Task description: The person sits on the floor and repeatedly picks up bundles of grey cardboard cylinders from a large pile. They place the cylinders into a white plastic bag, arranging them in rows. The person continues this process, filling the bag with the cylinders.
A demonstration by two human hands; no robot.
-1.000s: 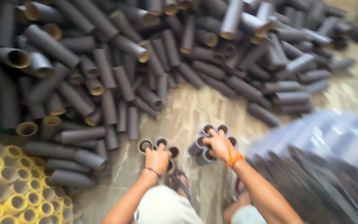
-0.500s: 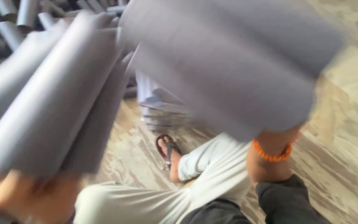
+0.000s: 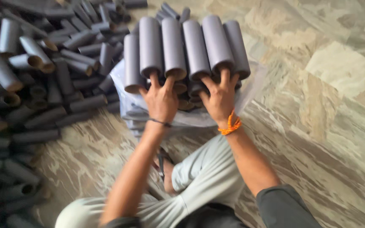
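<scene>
The left hand (image 3: 162,100) and the right hand (image 3: 220,96) each have their fingers hooked into the open ends of grey cardboard tubes (image 3: 184,46), gripping a row of six side by side over a stack of tubes on a clear plastic sheet (image 3: 125,101). To do this well, I judge the fingers should stay spread inside the mouths so the row keeps level and lies flush on the layer below. The loose pile of tubes (image 3: 43,71) lies just left on the marble floor (image 3: 326,84).
</scene>
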